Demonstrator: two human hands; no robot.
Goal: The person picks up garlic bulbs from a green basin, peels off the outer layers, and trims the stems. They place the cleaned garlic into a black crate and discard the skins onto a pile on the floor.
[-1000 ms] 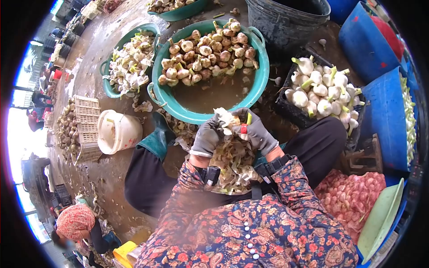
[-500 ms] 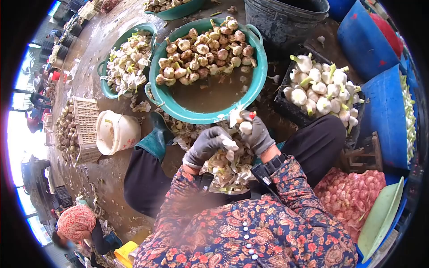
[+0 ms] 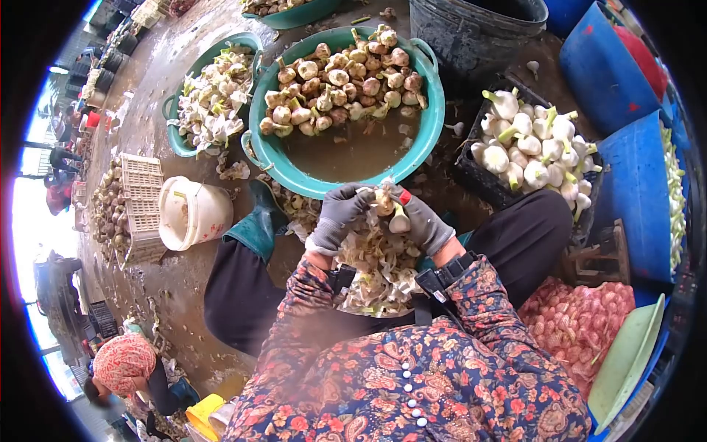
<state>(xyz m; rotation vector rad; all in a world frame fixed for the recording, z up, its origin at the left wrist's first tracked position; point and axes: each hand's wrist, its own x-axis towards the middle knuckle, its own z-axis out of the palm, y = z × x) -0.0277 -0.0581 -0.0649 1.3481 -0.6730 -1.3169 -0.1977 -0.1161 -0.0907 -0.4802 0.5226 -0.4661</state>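
- Surface: wet brown floor (image 3: 184, 295), scattered with skins and scraps; the large tub (image 3: 436, 110), green, holds garlic and murky water and serves as the landmark
- Left of the large tub: small green tub (image 3: 175, 132) of pale garlic and skins, white bucket (image 3: 213, 215), slatted crate (image 3: 142, 184)
- Right of the large tub: black crate (image 3: 471, 171) of white garlic, then blue containers (image 3: 626, 177)
- Beyond the large tub, to the right: dark bucket (image 3: 471, 44)
- Far to the near left of the large tub: another person (image 3: 125, 365), bent over
- Near side of the large tub: skin pile (image 3: 379, 272), beneath both hands
- Left hand (image 3: 340, 215), gloved: fingers closed in a pinch against the upper bulb (image 3: 384, 203)
- Right hand (image 3: 427, 221), gloved: fingers curled closed, gripping the lower bulb (image 3: 400, 222) by its stem, head downward; the upper bulb lies between both hands' fingertips, at the large tub's near rim
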